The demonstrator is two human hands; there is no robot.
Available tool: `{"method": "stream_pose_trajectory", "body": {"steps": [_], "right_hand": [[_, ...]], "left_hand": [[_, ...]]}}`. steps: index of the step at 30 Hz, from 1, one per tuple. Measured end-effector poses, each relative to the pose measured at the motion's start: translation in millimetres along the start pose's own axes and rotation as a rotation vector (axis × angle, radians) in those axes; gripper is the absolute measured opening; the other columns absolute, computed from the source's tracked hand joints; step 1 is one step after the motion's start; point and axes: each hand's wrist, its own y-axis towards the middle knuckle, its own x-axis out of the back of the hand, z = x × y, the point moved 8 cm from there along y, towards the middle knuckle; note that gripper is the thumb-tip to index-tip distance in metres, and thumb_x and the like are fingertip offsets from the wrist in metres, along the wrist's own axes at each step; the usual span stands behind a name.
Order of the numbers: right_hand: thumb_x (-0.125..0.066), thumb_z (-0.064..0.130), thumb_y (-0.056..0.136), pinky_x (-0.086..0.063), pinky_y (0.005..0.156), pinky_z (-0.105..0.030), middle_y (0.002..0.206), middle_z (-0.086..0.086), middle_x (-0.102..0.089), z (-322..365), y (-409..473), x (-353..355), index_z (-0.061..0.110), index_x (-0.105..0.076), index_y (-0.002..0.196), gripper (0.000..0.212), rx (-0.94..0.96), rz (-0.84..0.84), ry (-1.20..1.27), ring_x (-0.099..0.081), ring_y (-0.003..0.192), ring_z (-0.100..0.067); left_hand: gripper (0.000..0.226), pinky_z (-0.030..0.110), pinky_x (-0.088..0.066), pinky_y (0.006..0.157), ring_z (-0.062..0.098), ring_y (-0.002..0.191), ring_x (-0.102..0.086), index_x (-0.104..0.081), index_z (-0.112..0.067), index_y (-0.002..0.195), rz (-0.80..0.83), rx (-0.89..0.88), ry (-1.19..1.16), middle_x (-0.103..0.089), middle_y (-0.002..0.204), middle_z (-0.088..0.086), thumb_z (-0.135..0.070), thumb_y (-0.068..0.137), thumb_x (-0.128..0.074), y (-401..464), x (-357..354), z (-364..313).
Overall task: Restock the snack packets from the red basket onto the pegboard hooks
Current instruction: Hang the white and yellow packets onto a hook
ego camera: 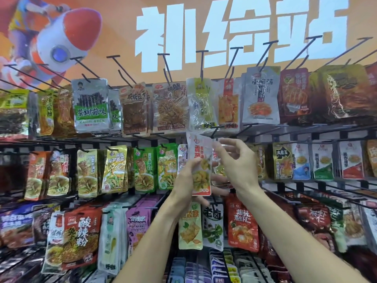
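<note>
My left hand point(186, 178) grips the lower half of a white snack packet point(201, 160) with yellow pieces and a red bottom edge, held upright in front of the middle row of the pegboard. My right hand point(236, 162) is raised beside the packet's top right corner, fingers loosely curled, fingertips near the packet's top and a black hook point(215, 130) jutting out just above. The red basket is not in view.
Rows of black hooks point(167, 66) carry hanging snack packets across the whole board: silver and orange packs point(89, 105) on top, green and gold packs point(142, 168) in the middle, red and white packs point(242, 225) below. An orange poster point(224, 33) fills the wall above.
</note>
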Motion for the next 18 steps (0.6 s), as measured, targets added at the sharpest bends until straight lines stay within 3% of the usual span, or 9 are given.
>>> {"method": "stream_pose_trajectory", "body": {"steps": [3, 8, 12, 14, 18], "right_hand": [[-0.088, 0.039, 0.08, -0.065, 0.077, -0.04, 0.104, 0.004, -0.074, -7.1, -7.1, -5.7, 0.025, -0.063, 0.113, 0.044, -0.096, 0.039, 0.145, -0.074, 0.093, -0.009], [-0.09, 0.029, 0.08, -0.063, 0.081, -0.049, 0.103, -0.001, -0.073, -13.5, 0.8, -6.5, 0.027, -0.062, 0.105, 0.037, -0.099, 0.037, 0.114, -0.072, 0.095, -0.018], [-0.085, 0.017, 0.086, -0.062, 0.085, -0.05, 0.102, -0.004, -0.075, -18.1, 7.6, 1.1, 0.026, -0.069, 0.107, 0.028, -0.065, -0.005, 0.13, -0.072, 0.097, -0.024], [-0.084, 0.016, 0.087, -0.062, 0.085, -0.05, 0.103, -0.001, -0.076, -20.3, 14.3, 4.8, 0.027, -0.07, 0.109, 0.028, -0.06, -0.018, 0.123, -0.073, 0.097, -0.023], [-0.083, 0.02, 0.087, -0.062, 0.084, -0.05, 0.104, 0.003, -0.076, -25.4, 27.5, 3.7, 0.03, -0.071, 0.112, 0.03, -0.063, -0.015, 0.058, -0.073, 0.097, -0.019]], "left_hand": [[0.044, 0.028, -0.057, 0.044, 0.038, 0.099, -0.077, -0.07, -0.022, 0.129, -0.026, 0.017, 0.041, -0.079, 0.114, 0.012, -0.048, 0.111, -0.038, -2.0, -1.3, 1.6], [0.03, 0.031, -0.058, 0.05, 0.027, 0.089, -0.079, -0.07, -0.029, 0.127, -0.13, -0.037, 0.133, -0.081, 0.108, 0.005, -0.046, 0.106, -0.057, -0.1, 5.4, -1.0], [0.023, 0.044, -0.064, 0.071, 0.02, 0.079, -0.078, -0.078, -0.028, 0.094, -0.356, -0.199, 0.283, -0.081, 0.085, -0.002, -0.051, 0.093, -0.075, -2.6, 20.0, -13.2], [0.031, 0.04, -0.063, 0.07, 0.016, 0.07, -0.075, -0.074, -0.024, 0.085, -0.484, -0.284, 0.424, -0.077, 0.075, -0.004, -0.055, 0.09, -0.077, -4.1, 29.4, -20.4], [0.019, 0.028, -0.053, 0.065, 0.001, 0.069, -0.065, -0.068, -0.034, 0.102, -0.582, -0.394, 0.603, -0.068, 0.078, -0.008, -0.051, 0.094, -0.074, 3.7, 31.1, -37.1]]}}
